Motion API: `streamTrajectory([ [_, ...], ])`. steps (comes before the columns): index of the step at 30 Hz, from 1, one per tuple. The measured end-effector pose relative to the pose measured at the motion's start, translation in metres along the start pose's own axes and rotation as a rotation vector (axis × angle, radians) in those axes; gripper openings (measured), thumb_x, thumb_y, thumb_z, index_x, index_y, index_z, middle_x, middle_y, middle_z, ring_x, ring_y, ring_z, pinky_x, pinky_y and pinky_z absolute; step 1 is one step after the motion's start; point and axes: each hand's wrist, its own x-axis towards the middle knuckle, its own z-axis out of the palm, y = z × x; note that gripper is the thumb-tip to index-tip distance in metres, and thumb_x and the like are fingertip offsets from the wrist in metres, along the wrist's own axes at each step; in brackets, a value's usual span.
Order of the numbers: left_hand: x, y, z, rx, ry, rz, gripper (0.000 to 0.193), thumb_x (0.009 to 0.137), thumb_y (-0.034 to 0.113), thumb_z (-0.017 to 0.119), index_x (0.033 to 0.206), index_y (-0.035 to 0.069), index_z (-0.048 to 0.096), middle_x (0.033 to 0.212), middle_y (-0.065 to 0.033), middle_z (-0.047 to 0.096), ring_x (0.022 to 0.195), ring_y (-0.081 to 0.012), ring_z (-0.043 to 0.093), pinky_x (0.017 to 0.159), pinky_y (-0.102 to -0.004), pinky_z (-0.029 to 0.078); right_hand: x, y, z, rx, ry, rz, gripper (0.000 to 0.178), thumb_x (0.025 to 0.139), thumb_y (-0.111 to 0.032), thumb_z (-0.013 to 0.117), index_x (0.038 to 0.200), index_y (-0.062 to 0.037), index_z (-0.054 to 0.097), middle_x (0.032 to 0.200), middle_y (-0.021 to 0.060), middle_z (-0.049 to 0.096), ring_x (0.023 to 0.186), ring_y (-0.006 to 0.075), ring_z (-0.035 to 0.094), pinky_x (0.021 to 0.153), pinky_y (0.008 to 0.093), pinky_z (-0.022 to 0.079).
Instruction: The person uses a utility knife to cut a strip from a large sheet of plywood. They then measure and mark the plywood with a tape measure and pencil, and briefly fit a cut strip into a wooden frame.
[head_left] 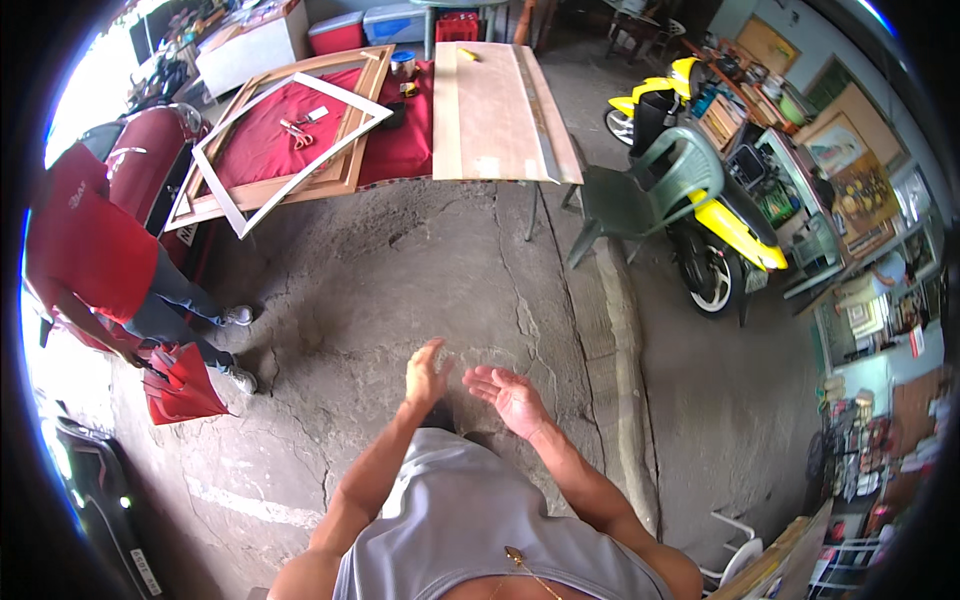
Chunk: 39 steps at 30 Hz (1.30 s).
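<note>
Both my hands are raised in front of my waist, above the concrete floor, a short gap between them. My left hand (427, 375) has its fingers stretched out and holds nothing. My right hand (508, 398) is turned with its palm partly showing, fingers extended, also holding nothing. Neither touches any object. Beyond them stands a work table with a red cloth (400, 150) and a pale plywood board (480, 115). On the cloth lie a wooden frame (350, 165), a tilted white frame (290, 190) and red-handled scissors (297, 134).
At left a person in a red shirt (100, 240) holds a red folded umbrella (182, 385) beside a dark red vehicle (150, 160). A green plastic chair (640, 195) and a yellow motorcycle (735, 232) stand right of the table. Cluttered shelves (860, 440) line the right side.
</note>
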Motion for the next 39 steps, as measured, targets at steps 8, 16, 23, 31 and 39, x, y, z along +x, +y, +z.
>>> streamTrajectory([
  [8,0.217,-0.132,0.032,-0.138,-0.033,-0.359,0.027,0.091,0.022,0.072,0.109,0.003,0.073,0.092,-0.0137,0.076,0.083,-0.0231,0.075,0.077,-0.0352,0.058,0.24,-0.076,-0.055,-0.712,0.374,0.022,0.043,0.097,-0.029,0.07,0.124,0.0039,0.065,0.114,0.0114,0.072,0.107,0.0157,0.067,0.093,0.0293,0.053],
  [16,0.467,-0.14,0.124,-0.068,-0.155,-0.405,0.038,0.085,0.022,0.073,0.118,0.002,0.07,0.096,-0.0165,0.075,0.088,-0.0278,0.073,0.081,-0.0374,0.057,0.377,-0.217,-0.104,-1.029,0.534,-0.196,0.034,0.094,-0.025,0.072,0.118,-0.0007,0.07,0.103,0.0139,0.076,0.098,0.0191,0.072,0.088,0.032,0.056],
  [23,0.526,-0.201,0.219,-0.097,0.088,-0.398,0.026,0.077,0.003,0.069,0.102,0.005,0.065,0.078,-0.0106,0.064,0.067,-0.0233,0.063,0.063,-0.0393,0.053,0.533,-0.305,-0.176,-1.117,0.557,-0.128,0.037,0.093,-0.028,0.074,0.116,-0.0005,0.071,0.107,0.015,0.075,0.101,0.0212,0.071,0.09,0.0335,0.056],
  [31,0.522,-0.172,0.198,0.017,0.027,-0.563,0.025,0.072,-0.001,0.066,0.095,0.007,0.064,0.076,-0.0092,0.067,0.067,-0.0244,0.066,0.062,-0.0365,0.053,0.747,-0.351,-0.223,-1.679,0.398,-0.481,0.027,0.083,-0.024,0.078,0.102,-0.006,0.073,0.106,0.0133,0.07,0.104,0.0337,0.063,0.09,0.0462,0.05],
  [39,0.589,-0.14,0.16,0.202,-0.168,-0.649,0.033,0.076,0.019,0.079,0.101,0.006,0.062,0.103,-0.0126,0.062,0.099,-0.0288,0.06,0.087,-0.042,0.049,0.871,-0.358,-0.227,-1.762,0.44,-0.763,0.024,0.081,-0.021,0.078,0.1,-0.0077,0.071,0.109,0.0106,0.063,0.109,0.0315,0.057,0.095,0.048,0.044],
])
